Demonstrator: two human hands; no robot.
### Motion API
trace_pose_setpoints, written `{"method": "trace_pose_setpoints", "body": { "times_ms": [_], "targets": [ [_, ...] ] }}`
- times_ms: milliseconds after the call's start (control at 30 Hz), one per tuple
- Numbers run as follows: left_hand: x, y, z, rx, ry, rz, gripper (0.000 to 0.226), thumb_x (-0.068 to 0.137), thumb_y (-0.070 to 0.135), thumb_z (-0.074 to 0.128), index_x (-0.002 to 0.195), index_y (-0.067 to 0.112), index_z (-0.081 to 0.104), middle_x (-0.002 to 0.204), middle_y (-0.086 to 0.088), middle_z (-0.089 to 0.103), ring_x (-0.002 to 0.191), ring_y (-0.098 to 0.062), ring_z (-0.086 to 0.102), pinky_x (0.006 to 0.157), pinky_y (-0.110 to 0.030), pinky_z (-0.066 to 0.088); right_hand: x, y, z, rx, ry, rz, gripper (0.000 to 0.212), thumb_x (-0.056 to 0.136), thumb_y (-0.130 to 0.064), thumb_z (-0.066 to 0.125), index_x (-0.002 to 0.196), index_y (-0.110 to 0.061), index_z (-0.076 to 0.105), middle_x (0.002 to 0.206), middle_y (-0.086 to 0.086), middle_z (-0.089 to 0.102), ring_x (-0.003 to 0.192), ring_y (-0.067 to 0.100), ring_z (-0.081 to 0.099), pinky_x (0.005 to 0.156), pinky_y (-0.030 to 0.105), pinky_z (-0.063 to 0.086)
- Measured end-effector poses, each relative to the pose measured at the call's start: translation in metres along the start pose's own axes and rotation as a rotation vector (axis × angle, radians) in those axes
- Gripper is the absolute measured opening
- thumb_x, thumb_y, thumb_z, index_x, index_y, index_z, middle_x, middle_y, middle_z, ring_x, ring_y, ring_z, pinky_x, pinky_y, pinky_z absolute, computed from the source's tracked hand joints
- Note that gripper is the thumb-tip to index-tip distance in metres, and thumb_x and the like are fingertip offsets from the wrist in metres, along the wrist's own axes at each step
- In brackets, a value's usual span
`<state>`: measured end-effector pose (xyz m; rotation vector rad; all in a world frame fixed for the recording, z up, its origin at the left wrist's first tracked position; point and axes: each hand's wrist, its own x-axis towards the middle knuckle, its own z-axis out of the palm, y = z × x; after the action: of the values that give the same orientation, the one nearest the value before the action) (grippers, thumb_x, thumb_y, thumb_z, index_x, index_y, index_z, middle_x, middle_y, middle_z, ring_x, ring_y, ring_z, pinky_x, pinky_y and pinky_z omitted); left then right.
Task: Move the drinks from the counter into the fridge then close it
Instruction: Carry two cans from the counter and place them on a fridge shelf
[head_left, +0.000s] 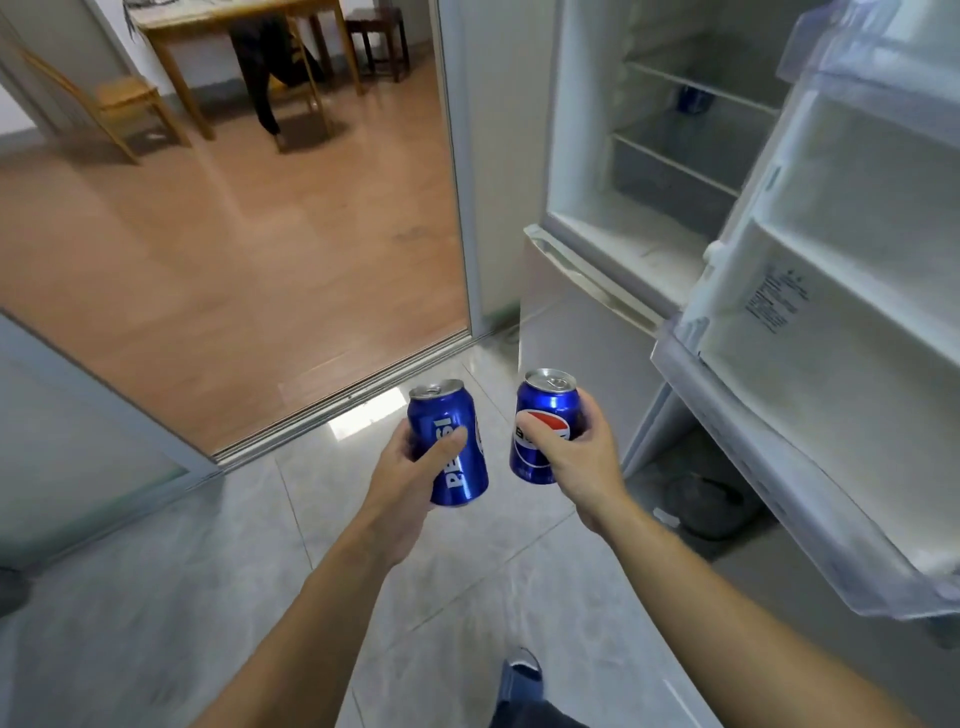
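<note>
My left hand (402, 488) grips a blue Pepsi can (457, 457), upright and slightly tilted, over the tiled floor. My right hand (582, 462) grips a second blue Pepsi can (540, 415) just to its right. Both cans are held in front of the open fridge (587, 130), whose upper compartment stands open at the upper right. Another blue can (693, 98) stands deep on a glass shelf inside. The fridge door (831, 322) is swung open at the right, its white door bins bare.
A sliding-door track (332, 410) separates the grey tiles from a wooden floor. Beyond it are a wooden table (171, 31), chairs (124, 98) and a seated person's legs (265, 67). A glass door panel (78, 441) stands at left. My foot (522, 675) shows at the bottom.
</note>
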<state>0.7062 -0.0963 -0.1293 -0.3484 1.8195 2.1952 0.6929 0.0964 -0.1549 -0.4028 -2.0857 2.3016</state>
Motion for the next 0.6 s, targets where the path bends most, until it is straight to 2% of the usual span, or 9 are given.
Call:
{"method": "trace_pose_setpoints", "body": {
  "times_ms": [100, 300, 433, 600],
  "targets": [
    [0.058, 0.028, 0.000, 0.012, -0.001, 0.017, 0.075, 0.058, 0.035, 0.084, 0.127, 0.028, 0.056, 0.116, -0.001, 0.071, 0.109, -0.026, 0.067, 0.092, -0.049, 0.055, 0.050, -0.022, 0.008, 0.006, 0.042, -0.030, 0.053, 0.060, -0.044, 0.085, 0.101, -0.062, 0.056, 0.102, -0.029, 0.065, 0.094, -0.008, 0.064, 0.060, 0.011, 0.053],
    [0.167, 0.075, 0.010, 0.019, -0.132, 0.057, 0.075, 0.057, 0.032, 0.093, 0.125, 0.034, 0.060, 0.115, 0.003, 0.072, 0.105, -0.017, 0.069, 0.086, -0.041, 0.056, 0.136, -0.051, 0.011, 0.000, 0.198, -0.079, 0.069, 0.057, -0.045, 0.086, 0.120, -0.043, 0.057, 0.109, -0.014, 0.068, 0.096, 0.006, 0.068, 0.070, 0.019, 0.056],
    [0.248, 0.107, 0.020, 0.066, -0.229, 0.095, 0.073, 0.054, 0.038, 0.088, 0.122, 0.031, 0.061, 0.112, 0.002, 0.073, 0.102, -0.017, 0.070, 0.082, -0.036, 0.055, 0.195, -0.065, 0.014, -0.030, 0.329, -0.145, 0.055, 0.064, -0.030, 0.090, 0.109, -0.046, 0.062, 0.101, -0.015, 0.070, 0.088, 0.000, 0.068, 0.062, 0.011, 0.052],
    [0.335, 0.150, 0.029, 0.134, -0.374, 0.128, 0.064, 0.061, 0.032, 0.088, 0.119, 0.035, 0.060, 0.108, 0.008, 0.074, 0.098, -0.009, 0.070, 0.080, -0.028, 0.052, 0.254, -0.085, 0.029, -0.074, 0.518, -0.182, 0.064, 0.068, -0.028, 0.091, 0.122, -0.036, 0.057, 0.113, -0.010, 0.066, 0.092, 0.003, 0.067, 0.064, 0.009, 0.052]
  ]
}}
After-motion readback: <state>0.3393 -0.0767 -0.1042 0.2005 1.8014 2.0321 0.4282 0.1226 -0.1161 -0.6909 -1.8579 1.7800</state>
